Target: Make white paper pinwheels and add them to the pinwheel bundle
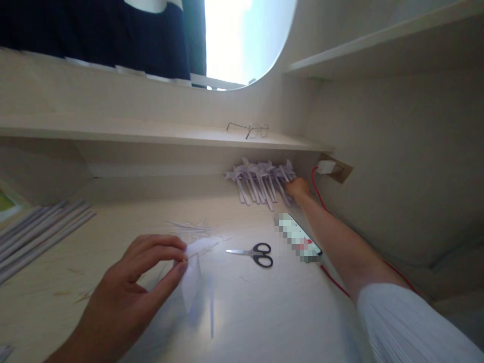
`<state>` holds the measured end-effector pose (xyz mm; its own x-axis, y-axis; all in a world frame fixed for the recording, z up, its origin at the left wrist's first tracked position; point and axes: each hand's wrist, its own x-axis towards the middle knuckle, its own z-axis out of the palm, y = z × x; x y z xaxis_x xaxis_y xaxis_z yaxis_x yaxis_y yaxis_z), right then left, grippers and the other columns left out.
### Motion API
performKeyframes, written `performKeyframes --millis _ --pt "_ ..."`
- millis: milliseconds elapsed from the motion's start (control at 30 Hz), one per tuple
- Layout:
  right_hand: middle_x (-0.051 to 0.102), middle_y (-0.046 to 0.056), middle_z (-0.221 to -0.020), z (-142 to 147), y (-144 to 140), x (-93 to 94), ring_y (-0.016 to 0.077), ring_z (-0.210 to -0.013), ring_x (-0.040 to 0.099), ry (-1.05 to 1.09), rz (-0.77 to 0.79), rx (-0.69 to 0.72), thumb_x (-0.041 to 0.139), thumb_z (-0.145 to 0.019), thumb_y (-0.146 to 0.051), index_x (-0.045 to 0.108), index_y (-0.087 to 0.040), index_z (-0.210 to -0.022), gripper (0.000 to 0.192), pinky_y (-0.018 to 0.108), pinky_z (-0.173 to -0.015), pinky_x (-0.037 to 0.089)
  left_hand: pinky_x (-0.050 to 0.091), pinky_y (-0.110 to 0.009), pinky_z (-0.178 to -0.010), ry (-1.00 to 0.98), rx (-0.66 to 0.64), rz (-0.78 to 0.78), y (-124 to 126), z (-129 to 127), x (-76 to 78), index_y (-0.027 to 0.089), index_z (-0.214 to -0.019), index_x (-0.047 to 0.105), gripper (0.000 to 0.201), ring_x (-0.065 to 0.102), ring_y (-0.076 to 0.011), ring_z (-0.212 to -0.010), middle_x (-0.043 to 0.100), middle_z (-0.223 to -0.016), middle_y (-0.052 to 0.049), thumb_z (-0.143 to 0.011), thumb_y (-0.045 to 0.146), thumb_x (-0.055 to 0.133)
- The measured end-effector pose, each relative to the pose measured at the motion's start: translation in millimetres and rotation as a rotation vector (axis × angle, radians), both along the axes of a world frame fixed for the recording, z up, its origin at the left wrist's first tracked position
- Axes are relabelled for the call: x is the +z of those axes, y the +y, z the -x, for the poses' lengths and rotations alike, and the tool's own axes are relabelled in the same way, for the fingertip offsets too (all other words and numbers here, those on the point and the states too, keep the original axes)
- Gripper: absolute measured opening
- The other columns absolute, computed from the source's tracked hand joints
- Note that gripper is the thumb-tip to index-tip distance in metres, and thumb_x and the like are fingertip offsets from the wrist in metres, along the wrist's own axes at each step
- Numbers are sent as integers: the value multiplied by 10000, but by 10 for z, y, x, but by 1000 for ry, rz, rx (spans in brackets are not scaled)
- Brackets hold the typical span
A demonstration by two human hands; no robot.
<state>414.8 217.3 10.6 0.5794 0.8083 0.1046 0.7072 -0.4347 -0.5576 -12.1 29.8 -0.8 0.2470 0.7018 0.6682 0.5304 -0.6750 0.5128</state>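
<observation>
Lower left: left hand (126, 287) pinches white paper (192, 283); hold lightly, avoid creasing. Centre-right: right hand (298, 189) at stemmed paper shapes (260, 181), grip unclear.

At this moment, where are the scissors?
In the head view, the scissors lie on the desk, below and slightly right of centre, between the white paper in the left hand and the phone.

Open gap between scissors (260, 254) and phone (299, 233), shelf (170, 136) above paper stems (260, 186), red cable (335, 281) beside phone
</observation>
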Motion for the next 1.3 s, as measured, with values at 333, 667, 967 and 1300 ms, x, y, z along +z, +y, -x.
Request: performKeyframes --millis 333,667,967,1300 --pt "650 -14 -755 1128 -1465 4 137 -608 598 472 -21 782 720 -868 -316 640 -176 -987 201 268 -580 487 522 -340 -901 -66 -62 110 -98 88 47 288 -908 716 94 667 -203 -1009 742 -1005 -8 -908 199 688" --pt "544 -26 -665 1924 -2156 63 137 -604 459 643 -118 891 731 -861 -391 705 -208 -859 185 289 -561 361 519 -319 -760 -307 -69 348 -220 -9 13 259 -851 743 51 676 -178 -790 741 -838 4 -868 215 723" --pt "747 28 -808 2039 -2175 -14 191 -753 636 727 -157 958 736 -820 -317 797 -201 -848 134 334 -731 469 530 -329 -772 -392 -196 450 -265 -106 -58 256 -870 784 38 681 -191 -807 769 -860 -23 -863 260 747" --pt "566 -19 -643 2106 -2160 236 133 -604 457 626 -13 987 656 -880 -351 755 -175 -791 221 283 -579 347 517 -330 -784 -434 -215 412 -255 -88 -75 260 -869 767 50 667 -191 -824 742 -865 -19 -860 223 736"
